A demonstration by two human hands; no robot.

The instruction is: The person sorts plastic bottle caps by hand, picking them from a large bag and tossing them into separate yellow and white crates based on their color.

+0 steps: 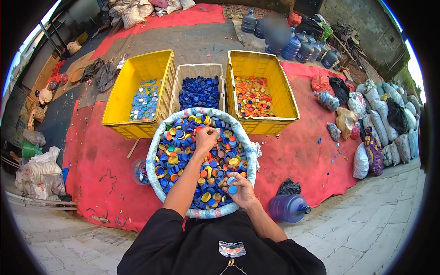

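Observation:
A round basket with a rim wrapped in pale striped fabric (155, 176) stands right before me, full of mixed bottle caps (181, 158) in blue, yellow, orange and green. Over its upper middle, my left hand (206, 139) is closed in a pinch, with a small pale cap at its fingertips. Near the lower right rim, my right hand (241, 190) holds light blue bottle caps (233, 189) between thumb and fingers. Beyond the basket are a yellow crate (120, 103) with pale blue, white and green caps, a white crate (198, 70) with dark blue caps, and another yellow crate (275, 68) with orange, red and yellow caps.
Red matting (302, 151) covers much of the ground. A large blue water jug (286, 208) lies at lower right, beside a black bag (289, 187). Filled sacks (362, 160) line the right side. More jugs (291, 47) and a person with a blurred head are at the back.

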